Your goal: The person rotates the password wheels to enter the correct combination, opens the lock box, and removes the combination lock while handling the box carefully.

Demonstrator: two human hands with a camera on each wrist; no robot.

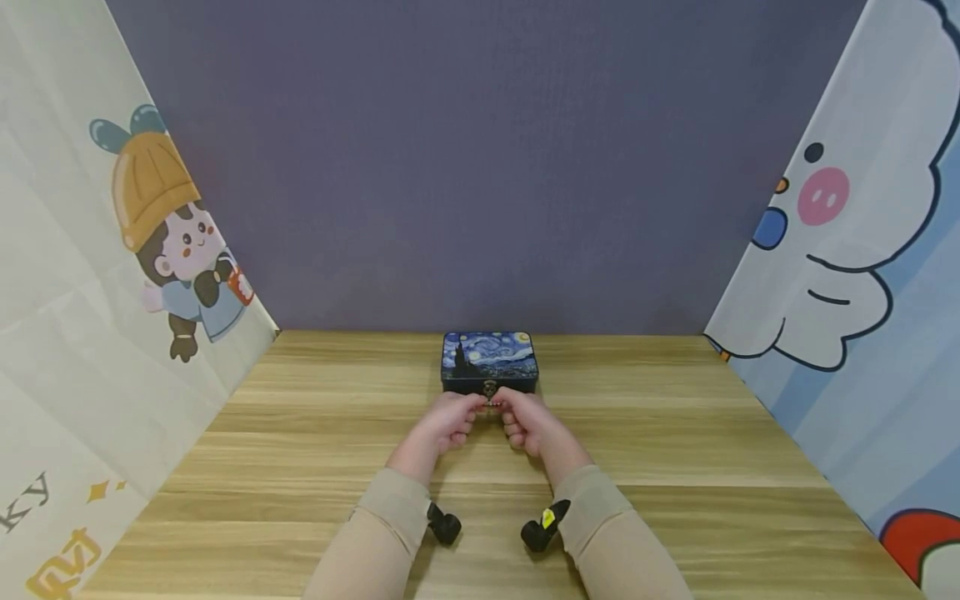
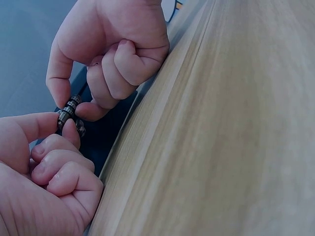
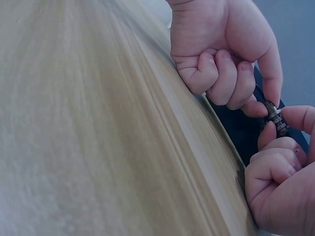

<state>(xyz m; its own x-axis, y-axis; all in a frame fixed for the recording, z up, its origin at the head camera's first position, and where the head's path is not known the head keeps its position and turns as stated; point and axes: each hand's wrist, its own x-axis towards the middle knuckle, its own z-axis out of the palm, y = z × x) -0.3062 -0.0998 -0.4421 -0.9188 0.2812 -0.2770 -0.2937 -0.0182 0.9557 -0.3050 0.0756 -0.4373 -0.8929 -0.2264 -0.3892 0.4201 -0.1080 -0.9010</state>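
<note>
A small box [image 1: 490, 357] with a painted starry night sky on its lid stands closed at the back of the table. On its dark front is a metal clasp [image 1: 491, 388], where a small combination padlock [image 2: 69, 109] with number rings hangs. My left hand [image 1: 447, 417] pinches one end of the padlock between thumb and index finger, its other fingers curled in. From the opposite side my right hand [image 1: 527, 418] pinches the other end in the same way. The rings show between the fingertips in the right wrist view, and the digits are too small to read.
The wooden table [image 1: 315, 467] reaches back to a plain grey-blue panel [image 1: 487, 167] close behind the box. Printed cartoon sheets flank it on the left [image 1: 67, 250] and right [image 1: 885, 333]. A small black camera [image 1: 444, 525] sticks out from the left wrist, another [image 1: 542, 529] from the right.
</note>
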